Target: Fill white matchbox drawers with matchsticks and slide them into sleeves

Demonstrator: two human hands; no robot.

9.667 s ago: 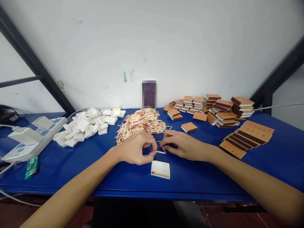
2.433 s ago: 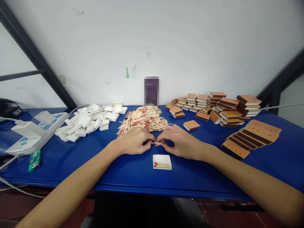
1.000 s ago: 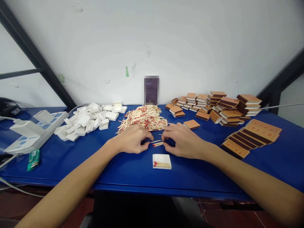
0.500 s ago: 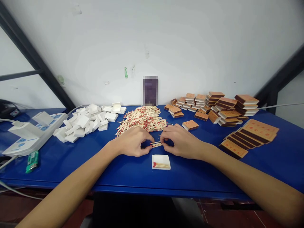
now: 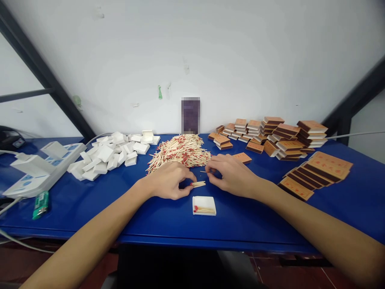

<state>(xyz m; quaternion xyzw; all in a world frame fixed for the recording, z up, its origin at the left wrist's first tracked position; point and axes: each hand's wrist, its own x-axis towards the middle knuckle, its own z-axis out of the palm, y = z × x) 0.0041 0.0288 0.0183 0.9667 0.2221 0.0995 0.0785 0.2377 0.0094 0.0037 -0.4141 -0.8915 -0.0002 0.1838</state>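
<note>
My left hand (image 5: 169, 181) rests on the blue table (image 5: 144, 216), its fingertips pinched on the red heads of a small bundle of matches (image 5: 198, 184). My right hand (image 5: 229, 172) lies just right of it, fingers curled, pinching a single match (image 5: 205, 172) at the edge of the big heap of loose matches (image 5: 179, 151). A white inner tray (image 5: 204, 205) with a few matches in it sits just in front of both hands.
A pile of empty white trays (image 5: 111, 154) lies at the left. Stacks of brown matchboxes (image 5: 282, 138) and a row of flat brown sleeves (image 5: 315, 173) fill the right. A power strip (image 5: 39, 168) and a green lighter (image 5: 40, 204) lie far left.
My right hand has let go of the bundle and moved back toward the heap, picking at a single match. The left hand still holds the bundle's heads. The tray has gained matches since the earliest frame.
</note>
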